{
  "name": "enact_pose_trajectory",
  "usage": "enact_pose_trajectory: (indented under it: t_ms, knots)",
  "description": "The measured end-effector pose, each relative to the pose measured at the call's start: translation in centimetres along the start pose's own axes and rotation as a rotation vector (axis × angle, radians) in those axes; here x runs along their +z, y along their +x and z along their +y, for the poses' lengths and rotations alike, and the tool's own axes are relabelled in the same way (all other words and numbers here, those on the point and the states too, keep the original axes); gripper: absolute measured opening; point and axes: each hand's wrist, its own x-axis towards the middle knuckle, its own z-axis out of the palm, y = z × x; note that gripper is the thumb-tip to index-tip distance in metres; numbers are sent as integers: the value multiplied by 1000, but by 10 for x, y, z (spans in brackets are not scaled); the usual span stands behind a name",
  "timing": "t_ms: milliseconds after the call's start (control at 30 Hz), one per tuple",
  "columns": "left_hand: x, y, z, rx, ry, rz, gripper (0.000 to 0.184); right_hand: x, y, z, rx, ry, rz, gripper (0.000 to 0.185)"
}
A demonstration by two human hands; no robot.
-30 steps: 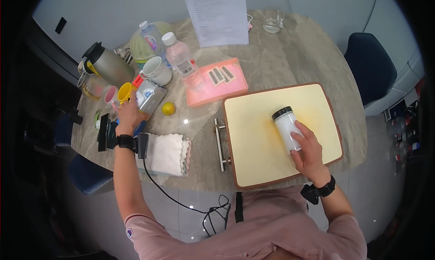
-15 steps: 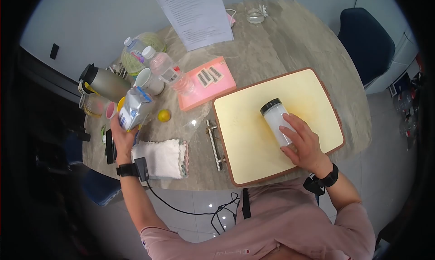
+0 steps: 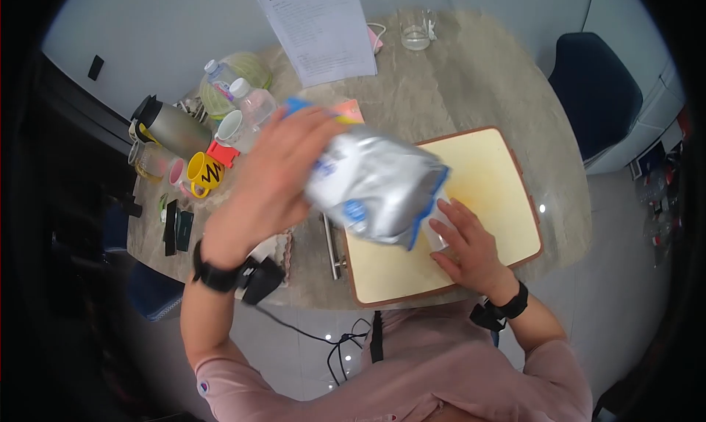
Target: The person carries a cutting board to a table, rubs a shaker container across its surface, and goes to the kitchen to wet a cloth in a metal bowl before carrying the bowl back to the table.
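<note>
"What's each hand doing?"

"The left hand (image 3: 276, 178) is closed around one end of a silver bag (image 3: 382, 183), holding it in the air, partly over the cream board (image 3: 397, 275). The right hand (image 3: 471, 249) has thumb and fingers curled about a jar (image 3: 440, 234) at the board. How tightly, I can't tell."

"Is the jar upright?"

"Can't say — the bag hides much of it, top included."

"So where might trouble come from?"

"The bag first, I'd guess. It looks soft and it's held by one end, so its weight could make it sag or slip. If it dropped low, it might knock the jar, and a loose hold wouldn't steady that much."

"Anything else?"

"The cable (image 3: 344, 339) hanging from the left wrist gear (image 3: 259, 279). Snagged on the board's metal handle (image 3: 332, 249), it could jerk that arm."

"And the yellow mug (image 3: 206, 170)?"

"Well apart from the bag. The water bottle (image 3: 255, 104) is nearer the left hand — a backward swing could tip it."
</note>
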Motion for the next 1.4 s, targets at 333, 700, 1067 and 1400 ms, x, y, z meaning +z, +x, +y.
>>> enact_pose_trajectory:
  t_ms: [333, 700, 1067, 1400]
  knots:
    - [135, 132, -68, 384, 258, -69, 42, -2, 1, -3, 12, -3, -5, 54]
    - [75, -32, -40, -260, -52, -147, 55, -2, -2, 0, 41, 52, -84, 63]
    - [52, -229, 16, -795, -1, -326, 75, 4, 0, -1, -31, -14, -83, 65]
    - [66, -180, -37, -822, 40, 264, 40, 2, 0, -3, 5, 0, -49, 61]
